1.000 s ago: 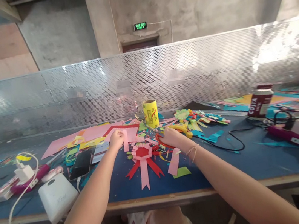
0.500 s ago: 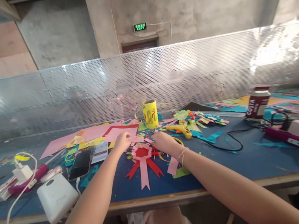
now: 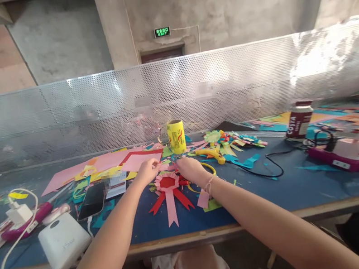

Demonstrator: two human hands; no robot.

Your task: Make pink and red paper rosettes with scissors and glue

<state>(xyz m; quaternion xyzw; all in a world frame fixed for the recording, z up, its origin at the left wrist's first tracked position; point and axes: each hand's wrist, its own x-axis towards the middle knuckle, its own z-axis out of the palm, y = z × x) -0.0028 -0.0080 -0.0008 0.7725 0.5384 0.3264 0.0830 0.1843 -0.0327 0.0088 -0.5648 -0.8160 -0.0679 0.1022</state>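
Observation:
A paper rosette (image 3: 167,183) with a red centre, a pleated pink rim and pink and red tails lies flat near the table's front edge. Just above it, my left hand (image 3: 149,171) is closed in a pinch on a narrow pink paper strip (image 3: 163,168). My right hand (image 3: 191,169) is curled shut beside the strip's other end; its fingertips are mostly hidden, and red bits show under it. What it grips I cannot make out. Pink and green paper scraps (image 3: 204,199) lie below my right wrist.
A yellow tape roll (image 3: 177,137) stands behind my hands, with a yellow-handled tool (image 3: 212,154) to its right. On the left lie a phone (image 3: 91,200), a white power bank (image 3: 65,243) and cables. A brown bottle (image 3: 299,121) and purple power strip (image 3: 342,158) are on the right.
The view has shifted slightly to the right. My hands remain close together above the rosette, with the right fingers moved a little nearer to the strip.

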